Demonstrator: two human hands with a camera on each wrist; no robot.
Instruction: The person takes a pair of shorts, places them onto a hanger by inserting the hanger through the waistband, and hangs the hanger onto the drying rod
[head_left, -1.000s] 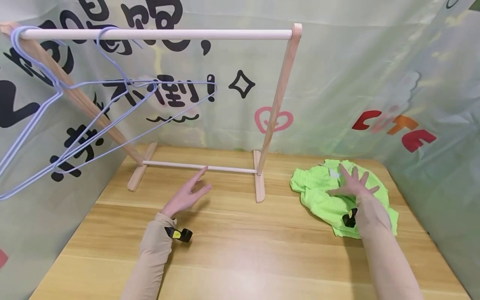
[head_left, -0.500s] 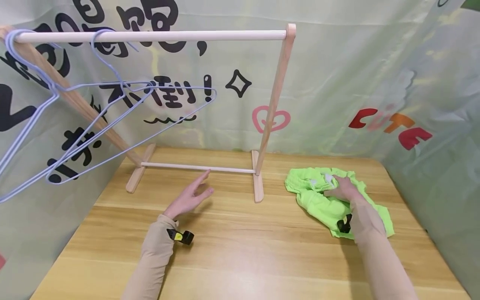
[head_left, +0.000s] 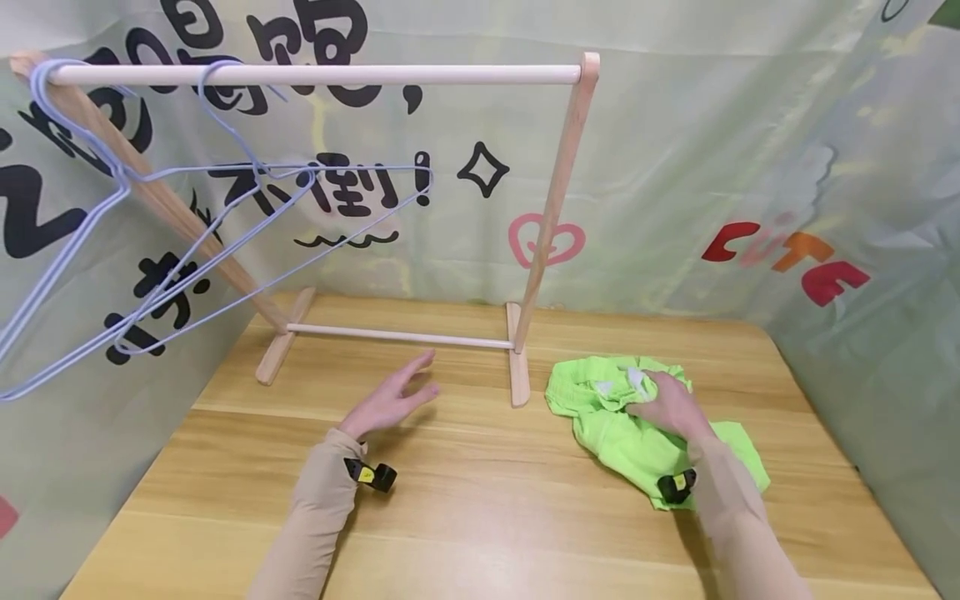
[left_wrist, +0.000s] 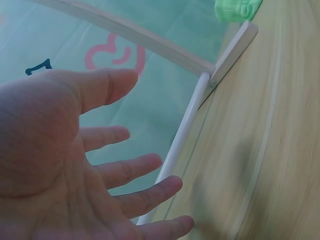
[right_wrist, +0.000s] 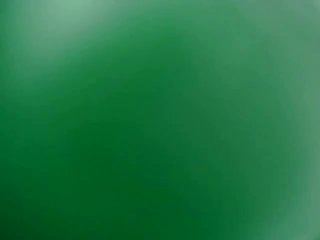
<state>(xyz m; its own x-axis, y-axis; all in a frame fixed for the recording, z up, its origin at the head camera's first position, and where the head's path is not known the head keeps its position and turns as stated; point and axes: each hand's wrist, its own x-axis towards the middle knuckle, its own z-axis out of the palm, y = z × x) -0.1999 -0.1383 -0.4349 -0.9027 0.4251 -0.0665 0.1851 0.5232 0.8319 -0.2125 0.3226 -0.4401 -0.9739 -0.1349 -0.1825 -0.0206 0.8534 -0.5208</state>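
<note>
A crumpled pair of bright green pants point(head_left: 618, 442) with a gathered waistband and white labels lies at the right of the table. My right hand point(head_left: 672, 407) grips its cloth near the labels; the fingertips are partly hidden in the folds. Only blurred green fills the right wrist view. To the left, my left hand point(head_left: 384, 406) hovers over the wood in front of the rack, holding nothing. Its fingers point(left_wrist: 135, 195) are spread and relaxed in the left wrist view, and a bit of the green pants point(left_wrist: 237, 10) shows at the top there.
A wooden clothes rack point(head_left: 555, 200) with a white top rail point(head_left: 375, 75) stands at the back left of the table point(head_left: 480, 517). Lilac wire hangers point(head_left: 247, 162) hang at the rail's left end, jutting forward. Printed cloth walls point(head_left: 675, 150) close off the back and sides.
My right hand has gone from lying spread on the green pants to gripping them, and has drawn them left and nearer. The left hand has shifted slightly right.
</note>
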